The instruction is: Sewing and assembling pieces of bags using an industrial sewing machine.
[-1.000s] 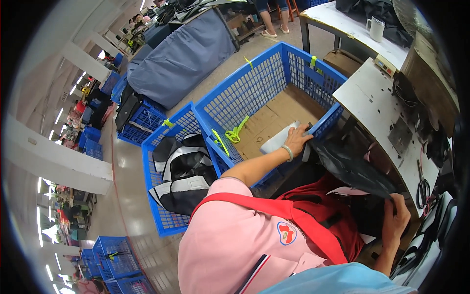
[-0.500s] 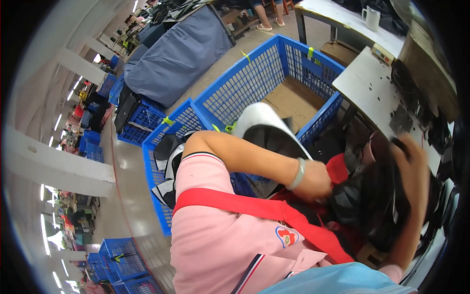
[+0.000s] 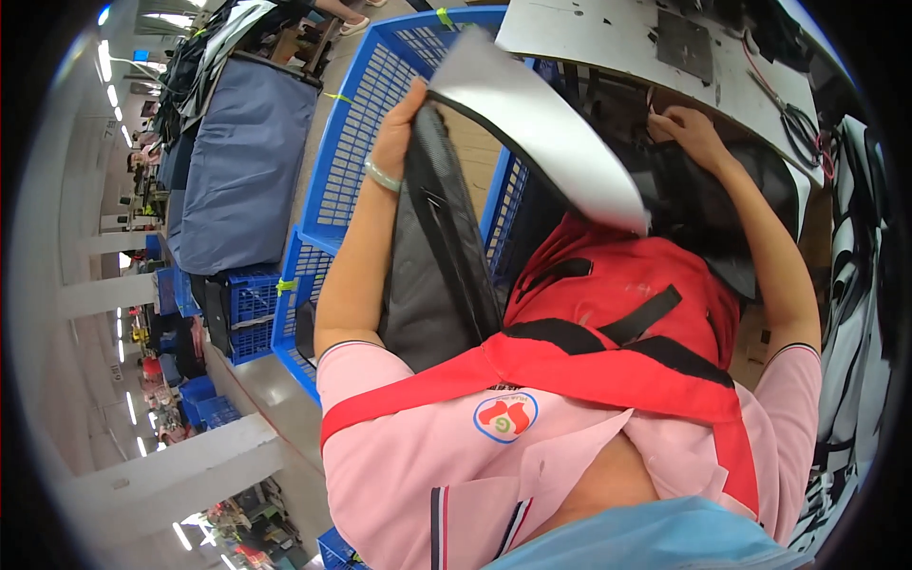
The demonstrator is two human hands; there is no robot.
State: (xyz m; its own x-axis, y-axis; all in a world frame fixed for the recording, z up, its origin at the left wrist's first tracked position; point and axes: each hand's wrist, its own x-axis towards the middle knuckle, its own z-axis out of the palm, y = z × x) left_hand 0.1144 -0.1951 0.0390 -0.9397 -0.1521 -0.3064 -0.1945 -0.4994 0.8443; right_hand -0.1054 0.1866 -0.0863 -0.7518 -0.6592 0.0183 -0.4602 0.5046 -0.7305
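Observation:
Raised on the left, my left hand (image 3: 399, 133) is closed on the edge of a black bag panel (image 3: 437, 237), which seems to have a zipper and a mesh strip. The panel hangs down past my forearm. A wide white strip (image 3: 551, 114) with a black edge arches from beside that hand toward my red apron (image 3: 617, 275). At the underside of the worktable's near edge, my right hand (image 3: 692, 138) has its fingers curled together; what is between them is not clear. Black sheet material (image 3: 760, 180) lies beneath my right wrist.
Blue plastic crates (image 3: 356, 114) stand ahead and to the left. On the white worktable (image 3: 589, 33) lie scissors (image 3: 800, 128) and a dark square piece (image 3: 686, 46). White and black strips (image 3: 860, 285) hang at the right. Farther left is a grey-blue covered stack (image 3: 242, 171).
My left hand has come up and left from the black material by my lap, lifting the panel. The right hand has moved forward to the table edge. The view has turned toward the right.

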